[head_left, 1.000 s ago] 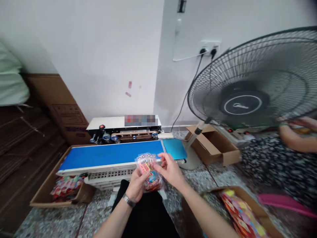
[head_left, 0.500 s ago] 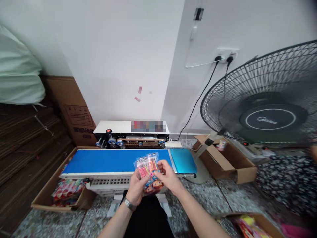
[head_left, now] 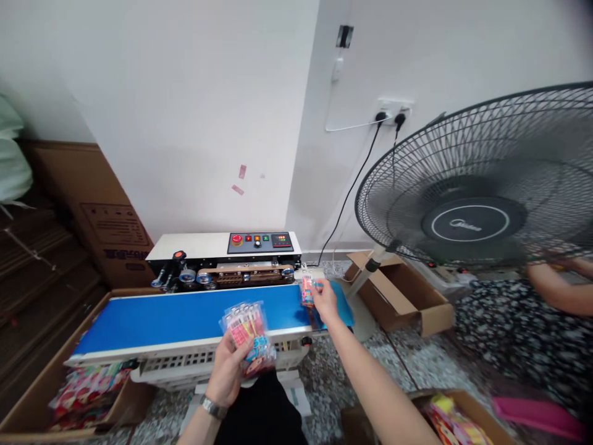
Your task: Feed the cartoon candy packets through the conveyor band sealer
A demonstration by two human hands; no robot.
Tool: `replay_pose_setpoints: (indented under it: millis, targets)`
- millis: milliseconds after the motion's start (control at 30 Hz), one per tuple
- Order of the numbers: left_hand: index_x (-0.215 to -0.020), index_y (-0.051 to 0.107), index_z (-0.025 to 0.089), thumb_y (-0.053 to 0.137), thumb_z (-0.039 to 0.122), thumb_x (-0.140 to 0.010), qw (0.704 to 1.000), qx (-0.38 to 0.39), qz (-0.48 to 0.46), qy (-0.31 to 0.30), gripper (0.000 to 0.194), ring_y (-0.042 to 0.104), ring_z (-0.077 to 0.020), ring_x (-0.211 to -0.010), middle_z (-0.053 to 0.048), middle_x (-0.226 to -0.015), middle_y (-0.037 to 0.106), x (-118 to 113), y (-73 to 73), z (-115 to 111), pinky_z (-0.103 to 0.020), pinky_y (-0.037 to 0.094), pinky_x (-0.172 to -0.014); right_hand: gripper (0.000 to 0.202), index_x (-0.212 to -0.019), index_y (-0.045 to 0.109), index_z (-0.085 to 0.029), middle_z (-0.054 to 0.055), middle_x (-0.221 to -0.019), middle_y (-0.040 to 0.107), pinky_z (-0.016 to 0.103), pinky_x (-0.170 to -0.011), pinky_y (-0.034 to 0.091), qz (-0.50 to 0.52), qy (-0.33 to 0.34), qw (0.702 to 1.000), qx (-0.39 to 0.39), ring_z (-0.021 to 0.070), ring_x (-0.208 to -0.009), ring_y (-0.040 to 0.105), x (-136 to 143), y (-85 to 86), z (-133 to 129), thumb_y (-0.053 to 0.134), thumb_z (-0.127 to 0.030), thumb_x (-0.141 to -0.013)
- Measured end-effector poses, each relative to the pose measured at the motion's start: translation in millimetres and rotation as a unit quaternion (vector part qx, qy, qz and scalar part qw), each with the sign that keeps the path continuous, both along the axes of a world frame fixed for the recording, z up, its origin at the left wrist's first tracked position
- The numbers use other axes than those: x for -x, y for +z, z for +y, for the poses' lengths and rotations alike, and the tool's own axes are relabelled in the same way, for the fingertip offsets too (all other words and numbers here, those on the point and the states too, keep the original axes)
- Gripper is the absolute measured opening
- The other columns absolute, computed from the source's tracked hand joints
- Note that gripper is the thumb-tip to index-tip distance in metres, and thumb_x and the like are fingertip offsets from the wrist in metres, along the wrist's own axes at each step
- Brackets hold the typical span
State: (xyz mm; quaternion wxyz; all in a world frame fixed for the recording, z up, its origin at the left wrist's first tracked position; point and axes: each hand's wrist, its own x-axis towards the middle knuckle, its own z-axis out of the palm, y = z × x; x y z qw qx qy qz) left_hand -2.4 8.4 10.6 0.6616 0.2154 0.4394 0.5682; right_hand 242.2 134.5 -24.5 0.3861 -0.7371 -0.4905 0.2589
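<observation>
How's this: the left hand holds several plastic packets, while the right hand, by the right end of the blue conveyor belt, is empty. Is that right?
Not quite: the head view shows the right hand holding a printed plastic packet by the right end of the blue conveyor belt. The left hand does hold several plastic packets.

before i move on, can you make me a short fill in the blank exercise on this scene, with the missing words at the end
The long belt is coloured ____.
While the right grip holds a packet, the stack of packets is in the ____ grip.
The round appliance at the right of the picture is a ____.
The wall socket has ____ black plugs in it.

Missing words: blue; left; fan; two.
</observation>
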Motion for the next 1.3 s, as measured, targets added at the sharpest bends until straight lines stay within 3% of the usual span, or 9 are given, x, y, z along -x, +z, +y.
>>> replay_pose_setpoints:
  millis: [267,400,500,567,767,900,1000,1133,1300]
  targets:
    - [-0.092,0.062,0.017,0.073,0.023,-0.062,1.0,-0.001,-0.01,0.004,0.033,0.065,-0.0187,-0.077,-0.007,-0.089,0.07,-0.4,5.0,1.9,-0.032,0.049,-0.075,0.026,-0.096,0.054,-0.02,-0.001,-0.067,0.06,0.029,-0.064,0.046,-0.038,0.059,0.997,0.019,0.0165,-0.065,0.059,31.6,-3.3,22.1,0.056,-0.021,-0.07]
    - [-0.095,0.06,0.016,0.071,0.021,-0.064,1.0,-0.017,-0.013,-0.009,0.034,0.064,-0.0175,-0.072,-0.007,-0.087,0.07,-0.1,1.6,2.7,-0.031,0.05,-0.071,0.024,-0.099,0.054,-0.02,0.003,-0.086,0.061,0.029,-0.07,0.045,0.004,0.18,0.982,-0.057,0.016,-0.075,0.058,57.6,17.6,-4.8,0.053,-0.03,-0.077]
    - [-0.097,0.06,0.016,0.071,0.021,-0.063,1.0,-0.019,-0.017,-0.008,0.036,0.065,-0.0184,-0.074,-0.007,-0.089,0.069,-3.5,3.2,3.7,-0.031,0.05,-0.072,0.024,-0.09,0.056,-0.02,0.001,-0.077,0.06,0.025,-0.062,0.044,0.106,0.318,0.941,-0.042,0.0142,-0.068,0.056,77.2,32.0,-34.4,0.047,-0.041,-0.082]
    - [-0.097,0.06,0.017,0.072,0.021,-0.061,0.999,-0.019,-0.026,0.004,0.039,0.064,-0.0194,-0.08,-0.007,-0.093,0.069,-8.6,6.1,4.5,-0.032,0.049,-0.076,0.025,-0.082,0.056,-0.019,0.0,-0.073,0.059,0.024,-0.06,0.043,0.134,0.342,0.93,-0.031,0.0136,-0.066,0.054,88.4,37.9,-50.4,0.047,-0.042,-0.082]
    - [-0.098,0.059,0.018,0.072,0.021,-0.059,0.999,-0.012,-0.05,0.018,0.041,0.065,-0.021,-0.085,-0.006,-0.094,0.069,-22.4,8.1,5.5,-0.036,0.048,-0.081,0.031,-0.081,0.054,-0.019,0.004,-0.076,0.059,0.026,-0.063,0.044,0.153,0.196,0.964,-0.095,0.0162,-0.071,0.055,97.1,35.4,-62.5,0.04,-0.046,-0.084]
    - [-0.097,0.059,0.018,0.072,0.02,-0.061,0.999,0.008,-0.048,0.02,0.037,0.065,-0.0191,-0.08,-0.005,-0.091,0.07,-16.6,-2.1,2.7,-0.034,0.049,-0.079,0.033,-0.086,0.051,-0.02,0.004,-0.076,0.059,0.027,-0.063,0.045,0.103,0.076,0.986,-0.112,0.0174,-0.07,0.056,63.4,19.1,-37.4,0.033,-0.047,-0.085]
    - [-0.095,0.06,0.018,0.072,0.02,-0.062,0.999,0.02,-0.045,0.02,0.036,0.065,-0.0185,-0.08,-0.005,-0.091,0.07,-9.1,-7.7,0.3,-0.033,0.049,-0.078,0.034,-0.086,0.055,-0.02,0.005,-0.073,0.061,0.027,-0.06,0.043,-0.024,0.019,0.998,-0.054,0.0197,-0.069,0.057,26.2,7.0,-10.6,0.032,-0.045,-0.083]
    - [-0.094,0.062,0.017,0.075,0.022,-0.058,0.999,0.023,-0.037,0.022,0.039,0.066,-0.0198,-0.078,-0.006,-0.09,0.071,-4.9,-5.4,-0.3,-0.032,0.049,-0.075,0.031,-0.082,0.06,-0.019,0.006,-0.073,0.063,0.028,-0.059,0.041,-0.109,-0.014,0.994,0.0,0.0209,-0.068,0.057,3.4,-2.6,20.0,0.034,-0.036,-0.081]
    - [-0.094,0.062,0.018,0.074,0.022,-0.059,0.999,0.018,-0.035,0.014,0.038,0.066,-0.0211,-0.08,-0.007,-0.091,0.07,-5.8,-1.1,1.0,-0.034,0.049,-0.077,0.022,-0.078,0.062,-0.021,0.004,-0.068,0.062,0.027,-0.06,0.039,-0.117,0.016,0.993,0.022,0.0184,-0.067,0.056,24.4,-4.0,40.7,0.041,-0.027,-0.079]
